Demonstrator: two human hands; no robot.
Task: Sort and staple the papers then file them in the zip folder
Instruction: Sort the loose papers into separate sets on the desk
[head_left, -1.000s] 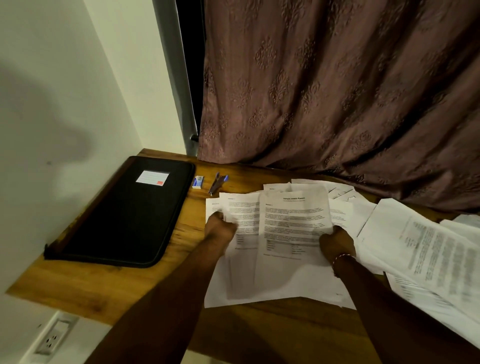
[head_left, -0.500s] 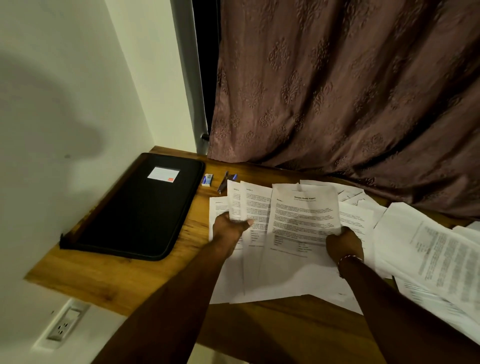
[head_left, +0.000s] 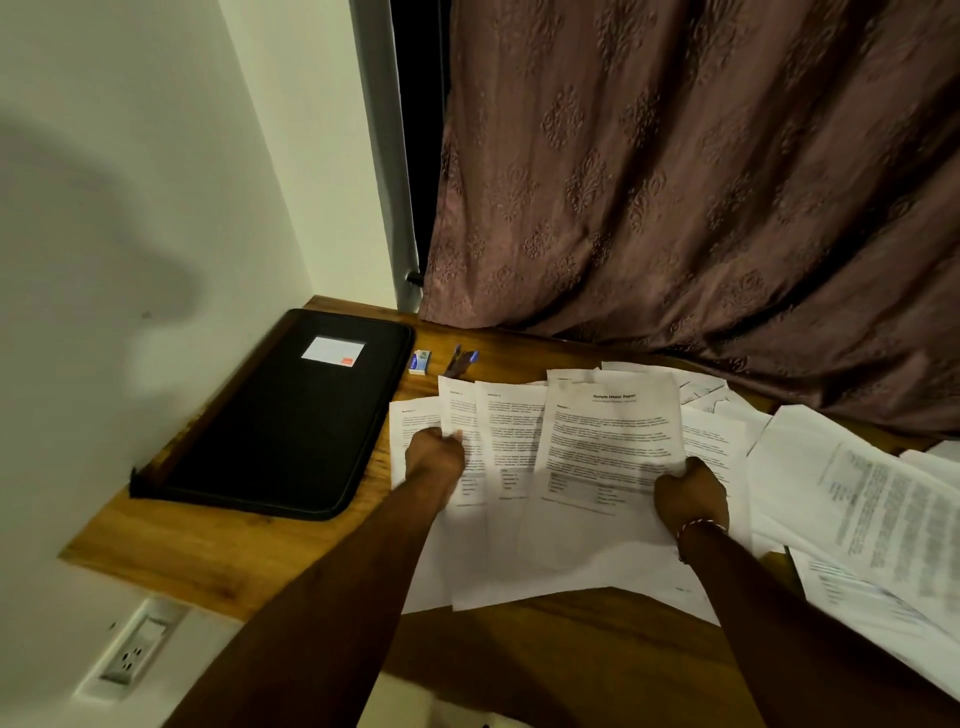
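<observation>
Several printed sheets (head_left: 524, 525) are fanned out over the wooden table (head_left: 218, 551), lifted at their far ends. My left hand (head_left: 434, 457) grips the left sheets of the fan. My right hand (head_left: 688, 496) grips the right side of the top sheet (head_left: 610, 431), which is headed with a report title. A black zip folder (head_left: 280, 426) with a white label lies shut at the left, against the wall. Beyond the papers lies a stapler (head_left: 460, 361), partly hidden by the sheets, with a small staple box (head_left: 419, 362) beside it.
More loose printed sheets (head_left: 872, 509) are heaped on the right side of the table. A brown patterned curtain (head_left: 701, 182) hangs along the back edge. A white wall closes the left side, with a power socket (head_left: 132, 652) under the table.
The fan of sheets has been raised and spread a little more, now covering part of the stapler. Both hands keep their grip and have shifted slightly away from me.
</observation>
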